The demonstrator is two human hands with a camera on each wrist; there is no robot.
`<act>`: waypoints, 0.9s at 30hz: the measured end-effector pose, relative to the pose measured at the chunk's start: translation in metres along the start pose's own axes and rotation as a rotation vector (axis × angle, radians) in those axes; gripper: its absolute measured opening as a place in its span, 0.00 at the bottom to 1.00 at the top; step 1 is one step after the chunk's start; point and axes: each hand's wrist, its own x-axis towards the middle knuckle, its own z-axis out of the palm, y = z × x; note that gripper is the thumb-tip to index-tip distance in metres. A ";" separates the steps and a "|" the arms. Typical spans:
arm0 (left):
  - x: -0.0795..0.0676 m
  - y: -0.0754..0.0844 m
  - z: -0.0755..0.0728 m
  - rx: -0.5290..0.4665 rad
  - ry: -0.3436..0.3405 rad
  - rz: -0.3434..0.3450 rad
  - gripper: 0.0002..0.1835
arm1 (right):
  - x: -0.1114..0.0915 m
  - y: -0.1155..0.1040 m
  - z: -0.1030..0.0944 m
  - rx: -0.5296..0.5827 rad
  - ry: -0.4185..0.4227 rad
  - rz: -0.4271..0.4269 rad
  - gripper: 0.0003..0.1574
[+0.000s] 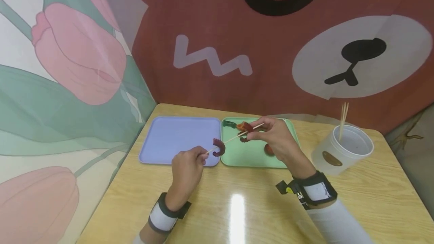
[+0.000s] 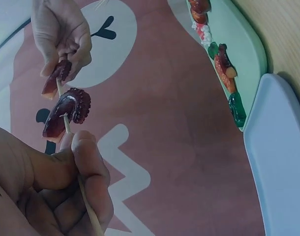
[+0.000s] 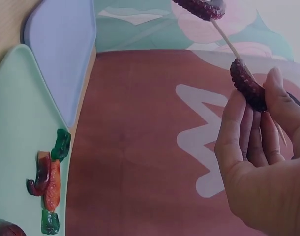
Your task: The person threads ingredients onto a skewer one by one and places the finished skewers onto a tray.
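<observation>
My left hand (image 1: 187, 168) pinches one end of a thin wooden skewer (image 1: 234, 137) between thumb and fingers. A dark red, curled octopus tentacle piece (image 2: 66, 115) is threaded on the skewer, close in front of the left fingertips. My right hand (image 1: 276, 138) pinches a second tentacle piece (image 3: 246, 83) farther along the same skewer. The skewer's far tip pokes out past that piece, by the right fingers. Under the right hand lies the green tray (image 1: 251, 161), partly hidden by it.
On the green tray lie another tentacle piece (image 3: 40, 174), an orange piece (image 3: 52, 187), green pieces (image 3: 61, 144) and a round reddish piece (image 1: 269, 150). To its left is a blue tray (image 1: 179, 134). A translucent bucket (image 1: 325, 157) holding several skewers (image 1: 344, 118) stands at right. A painted wall rises behind.
</observation>
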 end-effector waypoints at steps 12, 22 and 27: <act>0.006 0.016 0.003 0.002 0.007 0.048 0.03 | -0.004 0.005 0.028 0.169 -0.070 -0.013 0.17; 0.005 0.008 -0.002 0.007 0.012 0.006 0.03 | 0.004 0.008 0.022 0.079 -0.181 0.000 0.27; 0.002 -0.001 -0.006 0.025 0.032 -0.048 0.03 | 0.033 0.025 0.005 -0.371 -0.173 -0.066 0.25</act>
